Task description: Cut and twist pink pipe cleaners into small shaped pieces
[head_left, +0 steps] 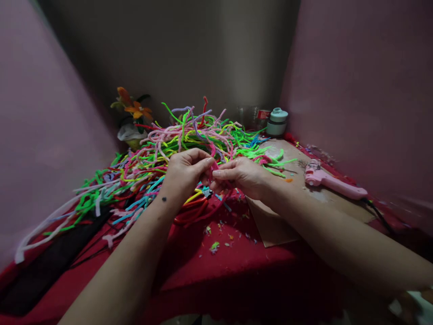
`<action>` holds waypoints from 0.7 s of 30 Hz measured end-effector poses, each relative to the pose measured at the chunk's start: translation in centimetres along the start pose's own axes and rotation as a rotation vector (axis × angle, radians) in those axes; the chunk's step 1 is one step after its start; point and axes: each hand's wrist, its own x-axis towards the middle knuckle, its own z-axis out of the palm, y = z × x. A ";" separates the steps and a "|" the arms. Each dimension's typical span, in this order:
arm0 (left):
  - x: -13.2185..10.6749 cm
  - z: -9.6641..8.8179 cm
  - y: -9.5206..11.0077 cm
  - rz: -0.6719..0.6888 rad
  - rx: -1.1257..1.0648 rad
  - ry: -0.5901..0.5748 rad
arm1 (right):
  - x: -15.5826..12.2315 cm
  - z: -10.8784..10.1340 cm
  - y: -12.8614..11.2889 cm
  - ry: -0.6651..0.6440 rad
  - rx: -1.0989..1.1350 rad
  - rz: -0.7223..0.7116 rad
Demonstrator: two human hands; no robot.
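Pinching magenta pipe cleaner (215,166): two hands (190,169) (239,175), one mint container (277,121) beyond.

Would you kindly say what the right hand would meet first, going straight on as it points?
The right hand would probably meet the left hand first, just past the fuzzy bright-pink stem between them, though depth is unclear.

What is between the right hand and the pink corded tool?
In the head view, green fuzzy stem ends and a small orange scrap lie there, over the brown board.
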 end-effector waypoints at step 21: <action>0.0 0.5 -1.1 0.092 0.186 0.057 | -0.1 0.8 -0.4 0.114 -0.076 0.129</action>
